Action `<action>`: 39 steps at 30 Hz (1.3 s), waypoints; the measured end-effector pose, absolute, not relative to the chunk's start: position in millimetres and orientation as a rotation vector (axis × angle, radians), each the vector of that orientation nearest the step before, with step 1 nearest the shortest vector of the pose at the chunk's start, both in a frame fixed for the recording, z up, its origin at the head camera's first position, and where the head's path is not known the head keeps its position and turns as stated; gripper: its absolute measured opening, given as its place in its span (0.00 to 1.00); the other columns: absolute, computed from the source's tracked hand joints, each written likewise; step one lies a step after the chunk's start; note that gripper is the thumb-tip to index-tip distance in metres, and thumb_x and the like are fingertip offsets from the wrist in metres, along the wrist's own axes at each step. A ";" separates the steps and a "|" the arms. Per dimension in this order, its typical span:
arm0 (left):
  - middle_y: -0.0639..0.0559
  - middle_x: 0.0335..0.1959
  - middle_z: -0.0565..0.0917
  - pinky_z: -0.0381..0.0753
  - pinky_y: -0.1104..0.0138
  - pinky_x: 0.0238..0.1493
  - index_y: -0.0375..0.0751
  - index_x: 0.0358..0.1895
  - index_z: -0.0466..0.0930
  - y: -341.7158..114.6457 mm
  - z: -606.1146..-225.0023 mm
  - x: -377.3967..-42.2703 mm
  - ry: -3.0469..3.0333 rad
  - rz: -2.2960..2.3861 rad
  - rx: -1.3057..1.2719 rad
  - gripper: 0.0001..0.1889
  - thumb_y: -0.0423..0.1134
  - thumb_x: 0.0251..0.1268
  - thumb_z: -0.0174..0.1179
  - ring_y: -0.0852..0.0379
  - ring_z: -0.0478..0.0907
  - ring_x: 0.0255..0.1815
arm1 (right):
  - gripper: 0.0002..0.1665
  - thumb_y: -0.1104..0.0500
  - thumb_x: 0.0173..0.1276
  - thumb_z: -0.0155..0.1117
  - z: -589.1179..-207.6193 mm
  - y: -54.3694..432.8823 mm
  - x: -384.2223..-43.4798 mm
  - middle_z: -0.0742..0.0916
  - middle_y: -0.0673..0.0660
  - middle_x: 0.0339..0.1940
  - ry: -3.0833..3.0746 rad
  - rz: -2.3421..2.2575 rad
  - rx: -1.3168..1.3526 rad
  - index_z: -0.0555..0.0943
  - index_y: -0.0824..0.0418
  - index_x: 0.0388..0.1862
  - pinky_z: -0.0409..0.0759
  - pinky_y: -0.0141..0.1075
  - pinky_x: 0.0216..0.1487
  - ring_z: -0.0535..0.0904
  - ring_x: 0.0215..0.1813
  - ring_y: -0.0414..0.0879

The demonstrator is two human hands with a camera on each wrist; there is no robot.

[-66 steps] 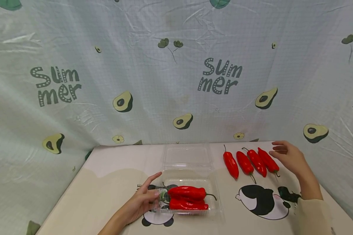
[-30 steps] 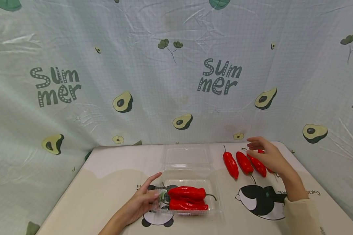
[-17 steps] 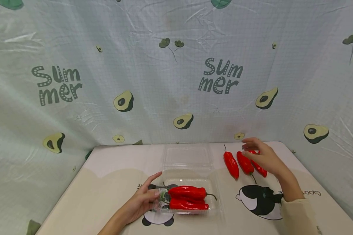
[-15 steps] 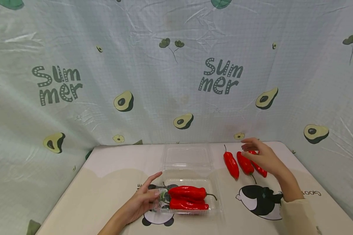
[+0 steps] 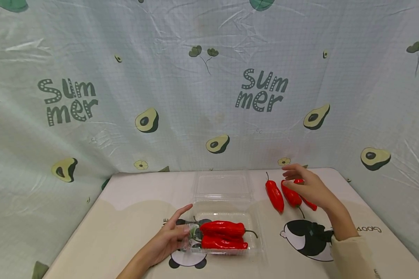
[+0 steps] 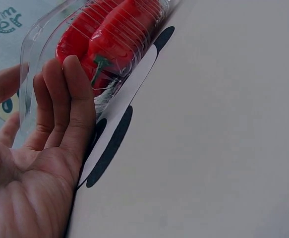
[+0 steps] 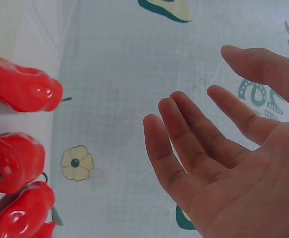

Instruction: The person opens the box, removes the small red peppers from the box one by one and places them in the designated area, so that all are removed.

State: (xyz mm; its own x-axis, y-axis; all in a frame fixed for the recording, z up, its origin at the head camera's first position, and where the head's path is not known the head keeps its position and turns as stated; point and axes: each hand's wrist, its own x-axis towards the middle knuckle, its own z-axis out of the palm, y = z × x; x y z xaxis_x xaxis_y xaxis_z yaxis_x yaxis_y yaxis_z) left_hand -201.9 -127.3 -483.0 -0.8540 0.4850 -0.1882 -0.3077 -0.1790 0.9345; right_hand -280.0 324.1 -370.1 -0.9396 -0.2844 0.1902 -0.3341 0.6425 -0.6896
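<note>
My left hand (image 5: 165,240) is at the left wall of a clear plastic clamshell box (image 5: 253,217), its thumb over the rim. In the left wrist view the fingers (image 6: 79,84) lie against the outside of the wall. Two red peppers (image 5: 221,228) show inside the box, lying crosswise. My right hand (image 5: 310,186), fingers spread with nothing between them, hovers above the row of red peppers on the right. It partly covers a pepper (image 5: 291,195) and hides more behind it; the leftmost pepper (image 5: 274,197) shows whole.
The box's lid (image 5: 223,185) lies folded back behind it. A light tabletop (image 5: 125,224) with printed animals carries everything. A patterned cloth (image 5: 181,97) hangs along the back edge and both sides.
My right hand has moved left from the far right end of the pepper row to above its middle, covering the rightmost peppers. The left hand, the box and the peppers have stayed put.
</note>
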 end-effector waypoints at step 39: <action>0.57 0.33 0.76 0.78 0.68 0.42 0.64 0.83 0.43 -126.9 -483.9 -202.9 1.569 2.071 0.205 0.38 0.33 0.80 0.49 0.62 0.75 0.34 | 0.28 0.57 0.73 0.67 -372.6 296.8 -275.6 0.84 0.64 0.61 -2.779 1.186 0.753 0.73 0.59 0.69 0.83 0.56 0.60 0.81 0.62 0.62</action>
